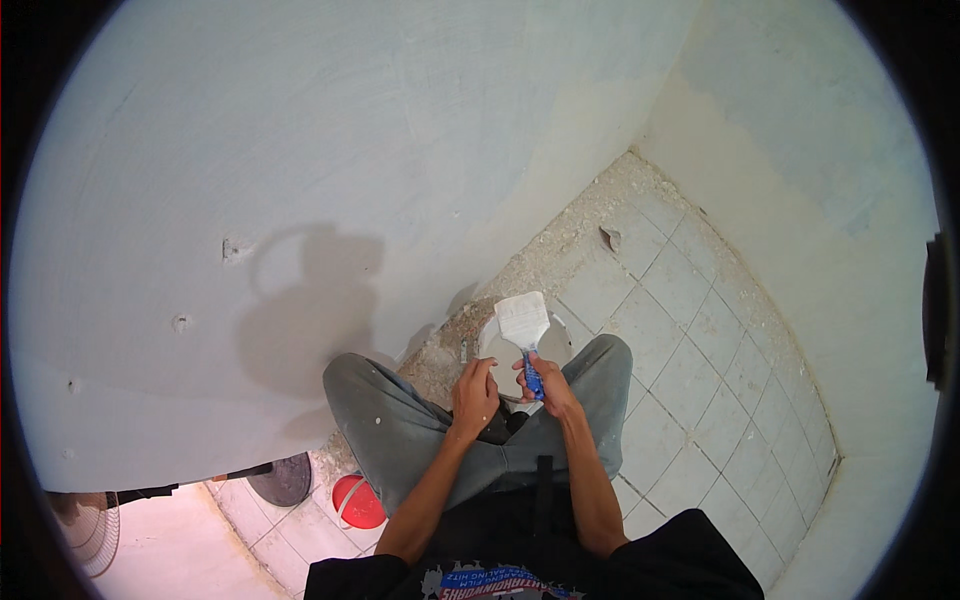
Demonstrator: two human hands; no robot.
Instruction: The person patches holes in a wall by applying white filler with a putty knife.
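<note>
My right hand (pixel 548 384) is closed round the blue handle of a putty knife (pixel 523 320). Its wide head points away from me and is coated white. Below it, between my bent knees, stands a white bucket (pixel 570 335) with a pale paste inside, partly hidden by the putty knife and my hands. My left hand (pixel 475 397) is at the bucket's left side with loosely bent fingers and nothing visible in it. Whether it touches the rim I cannot tell.
A smooth pale wall (pixel 430 130) rises in front and left, meeting another wall (pixel 790 150) at the corner. Rubble (pixel 590 215) lines the wall's foot. A small dark scrap (pixel 610 238) lies on the tiles (pixel 680 400). At lower left are a red bucket (pixel 360 503) and a fan (pixel 92 530).
</note>
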